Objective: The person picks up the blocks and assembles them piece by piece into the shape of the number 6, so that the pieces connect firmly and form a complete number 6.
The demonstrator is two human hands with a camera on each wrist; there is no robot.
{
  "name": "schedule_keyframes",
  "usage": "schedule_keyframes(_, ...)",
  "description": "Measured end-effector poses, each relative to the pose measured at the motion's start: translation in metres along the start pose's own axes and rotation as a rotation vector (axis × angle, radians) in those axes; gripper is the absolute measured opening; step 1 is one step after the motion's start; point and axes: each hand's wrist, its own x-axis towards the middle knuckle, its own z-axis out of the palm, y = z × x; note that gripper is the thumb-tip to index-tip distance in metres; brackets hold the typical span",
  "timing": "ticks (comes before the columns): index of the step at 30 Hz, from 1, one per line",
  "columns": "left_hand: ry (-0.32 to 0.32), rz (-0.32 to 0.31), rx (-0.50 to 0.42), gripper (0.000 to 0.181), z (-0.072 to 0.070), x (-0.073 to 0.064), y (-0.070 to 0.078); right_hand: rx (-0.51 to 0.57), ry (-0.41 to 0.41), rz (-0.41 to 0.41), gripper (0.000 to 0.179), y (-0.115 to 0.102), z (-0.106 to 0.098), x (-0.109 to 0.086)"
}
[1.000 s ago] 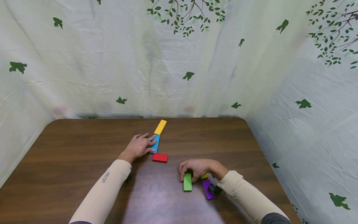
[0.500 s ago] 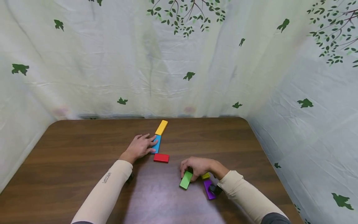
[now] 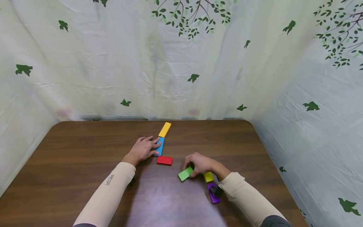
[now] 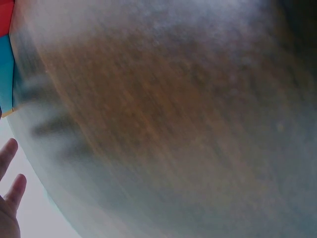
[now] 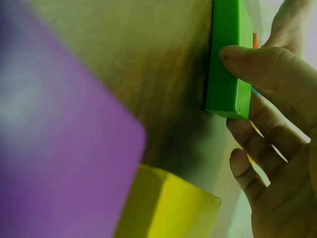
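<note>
My right hand (image 3: 198, 163) pinches a green block (image 3: 185, 174) between thumb and fingers, and in the right wrist view the thumb lies along the green block's (image 5: 225, 64) side. My left hand (image 3: 142, 148) rests its spread fingers on a blue block (image 3: 160, 146). An orange-yellow block (image 3: 164, 129) meets the blue block's far end, slanting to the right. A red block (image 3: 164, 160) lies crosswise at its near end. In the left wrist view, parts of the red block (image 4: 5, 19) and blue block (image 4: 6, 74) show at the left edge.
Under my right wrist lie a yellow block (image 3: 208, 177) and a purple block (image 3: 214, 198), end to end. The brown wooden table (image 3: 85, 142) backs onto a white curtain (image 3: 136, 63) with leaf prints. Another curtain side hangs at the right.
My right hand has turned the green block from pointing toward me to a slant and moved it slightly away from me. The left hand stays on the blue block.
</note>
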Motion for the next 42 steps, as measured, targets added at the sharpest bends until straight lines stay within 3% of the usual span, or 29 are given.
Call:
schedule_keyframes(11,-0.007,-0.007,0.000,0.056,-0.003,-0.004,0.003,0.003,0.098,0.107,0.027,0.002,-0.001,0.009)
schedule_keyframes(26,-0.010,-0.028,-0.014,0.057,-0.002,-0.002,0.004,0.045,0.163,0.249,0.023,0.006,-0.002,0.026)
schedule_keyframes(42,0.014,-0.011,0.003,0.055,-0.001,0.000,0.002,0.049,0.228,0.250,0.023,0.002,-0.001,0.031)
